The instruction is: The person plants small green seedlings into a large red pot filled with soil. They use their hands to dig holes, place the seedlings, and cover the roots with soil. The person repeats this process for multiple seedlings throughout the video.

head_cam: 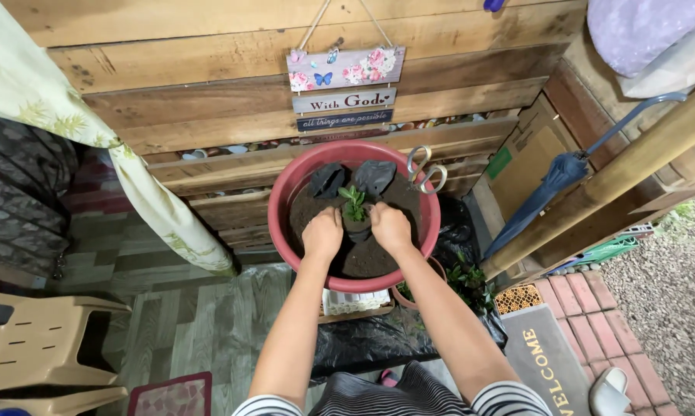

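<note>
Left hand: the left hand [322,233] is down in the soil, knuckles up, pressed against the left side of the small black pot [357,228]; its fingers are curled together around that side.
Right hand: the right hand [391,227] mirrors it on the right side of the pot, fingers curled in and closed against it.
Small pot: it sits near the middle of the red basin [279,202], between the two hands, partly hidden by them.
Seedling: a little green seedling [354,202] stands upright out of the pot, just beyond the fingertips.
Basin: round, red, with dark soil [369,260] filling the bottom.
Black bags: two crumpled black bags [355,178] lie on the soil at the far side of the basin, side by side.
Scissors: a pair of scissors [424,171] rests on the far right rim of the basin, handles up.
Behind: a wooden plank wall [209,85] with a small hanging sign [345,88] painted with flowers and butterflies.
Right side: a folded blue umbrella [548,189] leans by a thick bamboo pole [617,173]; a doormat [552,366] lies on red bricks.
Left side: a beige plastic chair [39,347] and a pale curtain [116,146].
Below the basin: black plastic sheet [371,339] on the floor, with leafy plants [465,279] just right of it.
</note>
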